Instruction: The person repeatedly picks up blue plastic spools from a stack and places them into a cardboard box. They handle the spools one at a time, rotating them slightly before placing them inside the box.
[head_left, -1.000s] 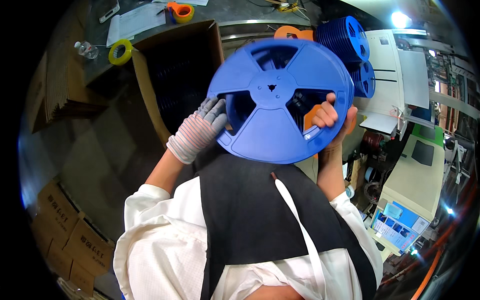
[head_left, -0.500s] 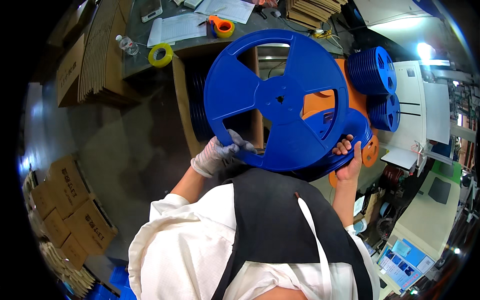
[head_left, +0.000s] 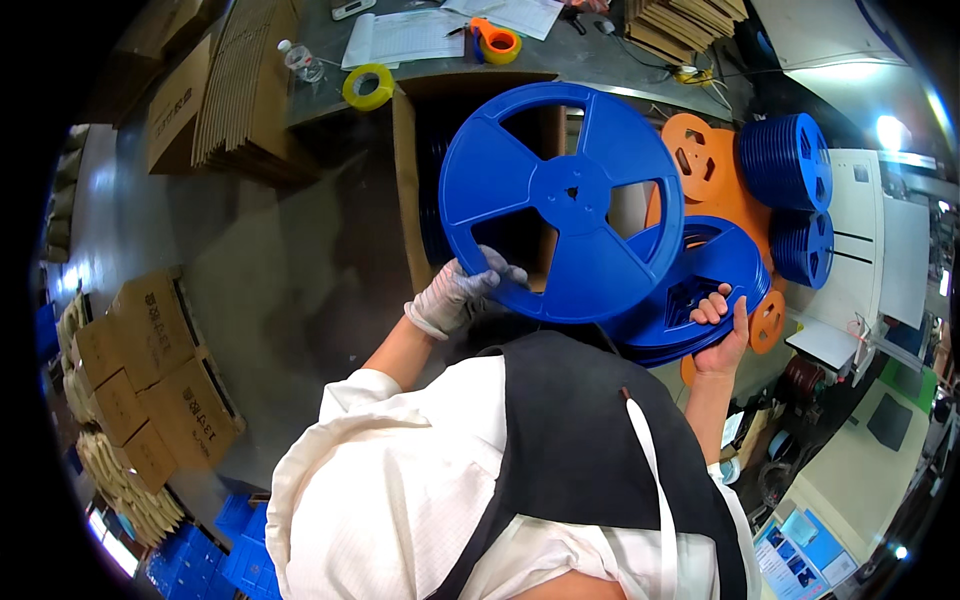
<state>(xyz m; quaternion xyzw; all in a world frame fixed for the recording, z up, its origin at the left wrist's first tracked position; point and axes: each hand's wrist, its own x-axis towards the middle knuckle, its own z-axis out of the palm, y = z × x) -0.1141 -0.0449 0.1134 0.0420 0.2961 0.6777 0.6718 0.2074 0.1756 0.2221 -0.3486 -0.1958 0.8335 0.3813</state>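
Observation:
My gloved left hand (head_left: 455,297) grips the lower left rim of a single blue plastic reel (head_left: 622,135), tilted up in front of me. The reel has wide cut-outs and a small hub hole. My bare right hand (head_left: 722,335) is closed around the right edge of a stack of blue reels (head_left: 738,250), its fingers hooked into an opening. The single reel overlaps the left part of this stack and hides it. Behind the single reel stands an open cardboard box (head_left: 407,185), with dark blue reel edges visible inside.
Two more blue reel stacks (head_left: 785,165) and orange reels (head_left: 690,150) lie at the right. On the grey table (head_left: 420,82) are yellow tape (head_left: 368,87), an orange tape dispenser (head_left: 492,38), papers and a bottle (head_left: 300,62). Folded cartons (head_left: 240,110) lean at the left; boxes (head_left: 150,350) sit on the floor.
The single reel has moved left, away from my right hand, uncovering more of the stack beneath. Both hands keep their grip. The whole view has shifted slightly.

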